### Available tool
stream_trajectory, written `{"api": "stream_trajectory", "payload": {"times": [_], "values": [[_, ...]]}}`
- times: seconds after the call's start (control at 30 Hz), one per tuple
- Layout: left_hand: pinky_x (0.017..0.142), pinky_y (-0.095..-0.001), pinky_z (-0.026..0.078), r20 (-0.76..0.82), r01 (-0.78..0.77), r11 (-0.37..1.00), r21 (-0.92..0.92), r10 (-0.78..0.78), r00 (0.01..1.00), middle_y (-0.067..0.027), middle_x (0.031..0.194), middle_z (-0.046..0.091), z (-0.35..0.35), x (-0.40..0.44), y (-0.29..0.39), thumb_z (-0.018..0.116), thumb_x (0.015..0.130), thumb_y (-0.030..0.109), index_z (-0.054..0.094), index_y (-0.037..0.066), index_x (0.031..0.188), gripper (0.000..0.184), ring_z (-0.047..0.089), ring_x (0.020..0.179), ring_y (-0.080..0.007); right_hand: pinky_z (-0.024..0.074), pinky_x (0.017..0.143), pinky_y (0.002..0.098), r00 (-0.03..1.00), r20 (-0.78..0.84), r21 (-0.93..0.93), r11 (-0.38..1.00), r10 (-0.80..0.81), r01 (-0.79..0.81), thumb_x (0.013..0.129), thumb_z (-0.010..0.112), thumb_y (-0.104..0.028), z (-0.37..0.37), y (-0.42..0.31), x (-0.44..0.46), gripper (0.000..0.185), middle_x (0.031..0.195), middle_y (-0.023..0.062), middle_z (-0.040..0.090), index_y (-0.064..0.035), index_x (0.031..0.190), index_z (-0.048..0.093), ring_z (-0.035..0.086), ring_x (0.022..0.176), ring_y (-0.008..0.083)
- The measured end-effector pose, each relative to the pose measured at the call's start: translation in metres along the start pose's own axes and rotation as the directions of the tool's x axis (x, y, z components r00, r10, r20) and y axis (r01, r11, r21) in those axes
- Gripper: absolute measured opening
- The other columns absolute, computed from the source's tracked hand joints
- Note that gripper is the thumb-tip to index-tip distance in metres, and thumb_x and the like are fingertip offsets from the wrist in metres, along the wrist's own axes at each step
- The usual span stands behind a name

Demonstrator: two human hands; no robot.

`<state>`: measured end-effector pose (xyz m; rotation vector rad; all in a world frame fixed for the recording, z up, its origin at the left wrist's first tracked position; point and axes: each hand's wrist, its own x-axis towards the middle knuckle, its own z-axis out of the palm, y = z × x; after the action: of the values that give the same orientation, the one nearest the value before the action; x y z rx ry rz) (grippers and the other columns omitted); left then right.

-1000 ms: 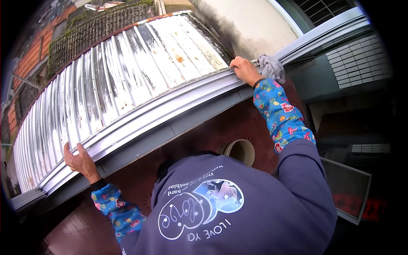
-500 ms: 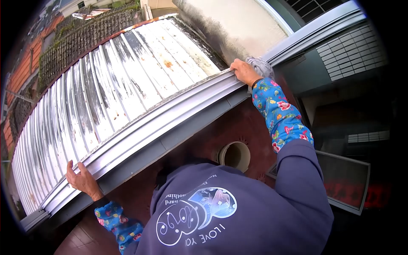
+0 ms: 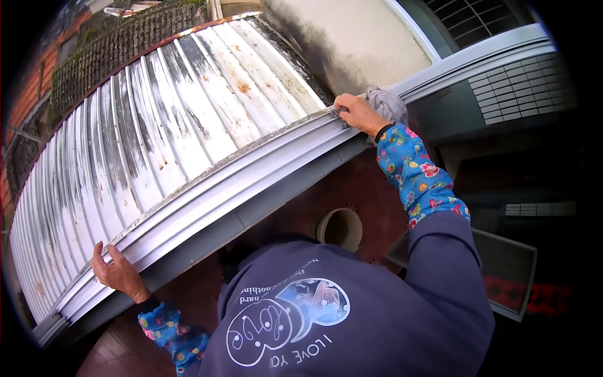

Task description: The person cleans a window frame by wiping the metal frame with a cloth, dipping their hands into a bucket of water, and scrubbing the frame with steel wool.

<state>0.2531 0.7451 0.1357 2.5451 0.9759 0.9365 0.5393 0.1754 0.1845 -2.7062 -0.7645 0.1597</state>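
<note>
My right hand is closed on a crumpled grey cloth. The cloth bunches out behind the hand and shows a little under the fingertips, pressed on the metal window track. At the track's lower left end, my left hand rests against its outer edge, with thumb and forefinger apart and no loose object in it. The other left fingers are partly hidden. Both forearms wear blue floral sleeve covers.
Outside the track, a ribbed, stained metal roof slopes away beside a mouldy wall. Below me, a bucket stands on the dark red floor. A framed screen panel is at lower right.
My right hand has slid slightly left along the track with the cloth, and more cloth shows under its fingers. The left hand keeps its place at the track; the view has shifted a little.
</note>
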Motion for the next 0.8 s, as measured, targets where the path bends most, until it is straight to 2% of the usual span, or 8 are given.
{"api": "stream_trajectory", "payload": {"times": [0.1, 0.23, 0.33, 0.43, 0.53, 0.63, 0.77, 0.8], "values": [[0.084, -0.0405, 0.046, -0.003, 0.013, 1.0, -0.016, -0.013, 1.0, -0.0119, 0.103, 0.067, -0.002, 0.001, 0.001, 0.06, 0.086, 0.012, 0.067, 0.001, 0.106, 0.023, 0.059, 0.096, -0.0282, 0.0467, 0.078, 0.0454, 0.991, -0.036, -0.269, 0.954, 0.125, -0.13, 0.076, 0.053, 0.001, -0.015, 0.069, -0.002, 0.012, 0.09, 0.0185, 0.062, -0.0048, 0.085, 0.058, 0.059, 0.091, 0.04], [0.084, -0.0402, 0.046, -0.019, 0.012, 0.999, -0.038, -0.012, 1.0, -0.012, 0.102, 0.067, -0.004, 0.0, 0.004, 0.061, 0.087, 0.011, 0.068, 0.001, 0.105, 0.021, 0.06, 0.096, -0.0284, 0.0472, 0.079, 0.0445, 0.977, -0.128, -0.319, 0.926, 0.17, -0.203, 0.075, 0.054, 0.003, -0.007, 0.083, 0.0, 0.012, 0.086, 0.0179, 0.062, -0.0037, 0.084, 0.059, 0.06, 0.09, 0.0395], [0.085, -0.0402, 0.046, -0.037, 0.021, 0.998, -0.063, -0.023, 0.999, -0.012, 0.101, 0.067, -0.003, 0.0, 0.011, 0.061, 0.087, 0.01, 0.068, 0.001, 0.104, 0.02, 0.06, 0.096, -0.0285, 0.0476, 0.08, 0.0422, 0.985, 0.064, -0.122, 0.981, 0.158, -0.149, 0.076, 0.058, -0.001, -0.011, 0.025, 0.004, 0.012, 0.087, 0.0172, 0.062, -0.0032, 0.088, 0.061, 0.06, 0.091, 0.0386], [0.085, -0.0403, 0.046, -0.04, 0.003, 0.997, -0.077, -0.007, 0.999, -0.012, 0.101, 0.067, -0.004, 0.0, 0.008, 0.061, 0.087, 0.009, 0.068, 0.001, 0.103, 0.019, 0.06, 0.097, -0.0285, 0.0478, 0.081, 0.0407, 0.994, 0.084, 0.048, 0.996, -0.072, 0.068, 0.077, 0.061, -0.005, 0.003, -0.033, 0.005, 0.014, 0.088, 0.0167, 0.061, -0.003, 0.091, 0.062, 0.06, 0.09, 0.0377], [0.086, -0.0404, 0.046, -0.036, -0.001, 0.996, -0.086, -0.002, 0.999, -0.0122, 0.101, 0.067, -0.003, 0.0, 0.007, 0.062, 0.086, 0.008, 0.068, 0.001, 0.103, 0.019, 0.06, 0.097, -0.0287, 0.0476, 0.081, 0.0409, 0.999, -0.011, 0.06, 0.997, -0.04, 0.041, 0.079, 0.062, -0.006, 0.008, 0.003, -0.002, 0.013, 0.09, 0.0168, 0.06, -0.0037, 0.091, 0.063, 0.059, 0.091, 0.0375], [0.086, -0.0406, 0.046, -0.033, -0.005, 0.998, -0.06, 0.003, 0.999, -0.0121, 0.101, 0.067, -0.004, 0.0, 0.008, 0.062, 0.086, 0.007, 0.068, 0.001, 0.102, 0.018, 0.06, 0.096, -0.0288, 0.048, 0.08, 0.0405, 0.993, -0.055, -0.122, 0.987, 0.1, -0.106, 0.078, 0.062, -0.006, 0.004, 0.071, -0.004, 0.011, 0.089, 0.016, 0.06, -0.004, 0.089, 0.063, 0.059, 0.091, 0.0372], [0.086, -0.0405, 0.046, -0.049, -0.02, 0.997, -0.077, 0.016, 0.999, -0.0116, 0.099, 0.066, -0.004, 0.001, 0.01, 0.062, 0.085, 0.006, 0.067, 0.001, 0.101, 0.018, 0.06, 0.095, -0.0283, 0.0483, 0.079, 0.0401, 0.982, -0.135, -0.2, 0.967, 0.134, -0.159, 0.078, 0.063, -0.005, 0.003, 0.05, -0.004, 0.01, 0.089, 0.0159, 0.06, -0.0033, 0.087, 0.063, 0.06, 0.09, 0.0368], [0.086, -0.0405, 0.046, -0.059, -0.02, 0.996, -0.086, 0.015, 0.998, -0.0116, 0.099, 0.066, -0.003, 0.001, 0.01, 0.062, 0.085, 0.006, 0.067, 0.001, 0.101, 0.018, 0.06, 0.095, -0.0282, 0.0482, 0.079, 0.0399, 0.99, -0.08, -0.126, 0.984, 0.114, -0.124, 0.078, 0.063, -0.005, 0.005, 0.031, -0.001, 0.01, 0.089, 0.016, 0.06, -0.0029, 0.087, 0.063, 0.06, 0.09, 0.0367]]}}
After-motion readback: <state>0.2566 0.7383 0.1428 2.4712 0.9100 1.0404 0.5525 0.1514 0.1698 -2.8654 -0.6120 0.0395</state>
